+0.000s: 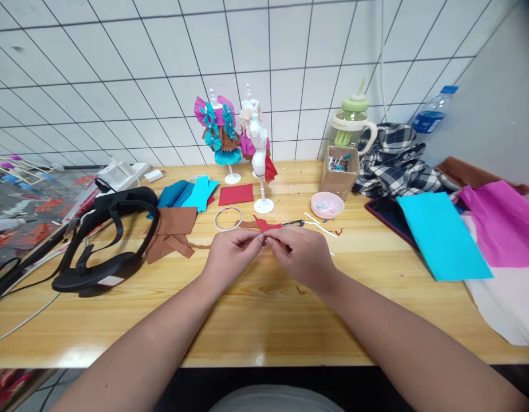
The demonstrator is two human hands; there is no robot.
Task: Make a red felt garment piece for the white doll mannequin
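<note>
Two hands pinch together mid-bench | left hand [230, 252] and right hand [301, 257] clamped on small red paper piece [264, 225] | risk: thin paper tears or slips; scissors [292, 223] just beyond fingertips.

We are seeing a black headset [105, 240] lying left on the wooden table [264, 320], brown paper [172, 229] beside it, a tape ring [229, 218], a pink dish [327, 205], a cyan sheet [442, 234] right, and a dressed mannequin [219, 134] standing by the tiled wall [118, 68]
</note>
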